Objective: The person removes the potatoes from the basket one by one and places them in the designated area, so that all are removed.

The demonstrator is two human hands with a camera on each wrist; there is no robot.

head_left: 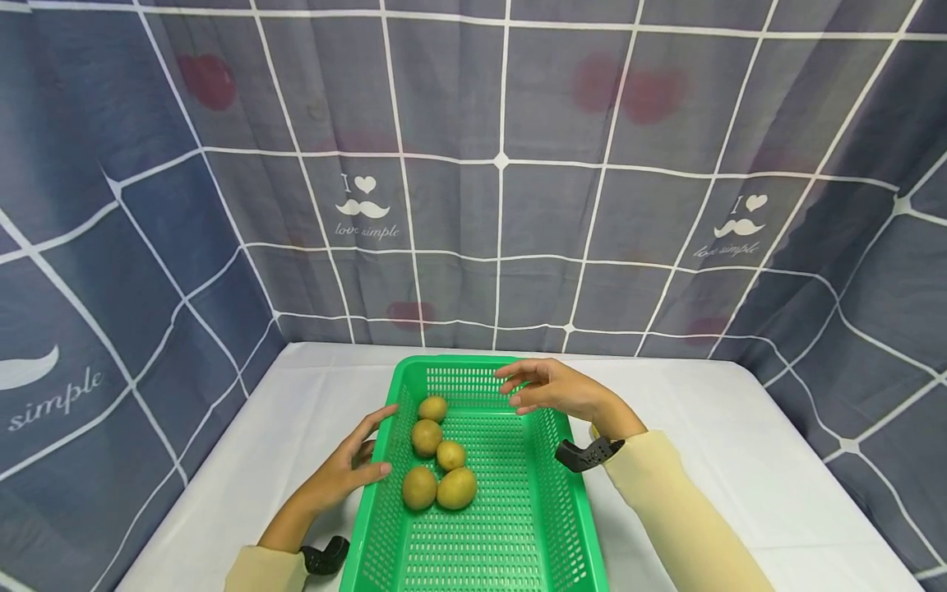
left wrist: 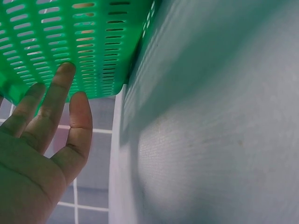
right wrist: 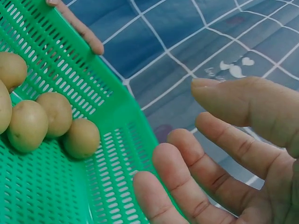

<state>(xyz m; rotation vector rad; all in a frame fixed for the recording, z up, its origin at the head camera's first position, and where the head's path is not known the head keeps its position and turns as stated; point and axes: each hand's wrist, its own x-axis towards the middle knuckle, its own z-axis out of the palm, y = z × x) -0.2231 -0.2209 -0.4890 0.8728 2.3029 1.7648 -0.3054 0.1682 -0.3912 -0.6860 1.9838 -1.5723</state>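
Several round, yellow-brown potatoes [head_left: 456, 488] lie along the left side of a green perforated plastic basket [head_left: 562, 493]. In the right wrist view the potatoes [right wrist: 28, 126] sit close together near the basket wall. My left hand [head_left: 344, 469] is at the basket's left side, thumb and index finger by the rim. The left wrist view shows its extended fingers [left wrist: 56, 91] against the slotted outer wall. Over the basket's far right corner hovers my right hand [head_left: 558, 388], fingers spread and slightly bent, holding nothing.
The basket stands on a white-covered table [head_left: 710, 460]. A small yellow thing [head_left: 594, 431] shows right of the basket, mostly hidden by my right wrist. Grey-blue checked curtains [head_left: 459, 205] enclose the table at the back and both sides.
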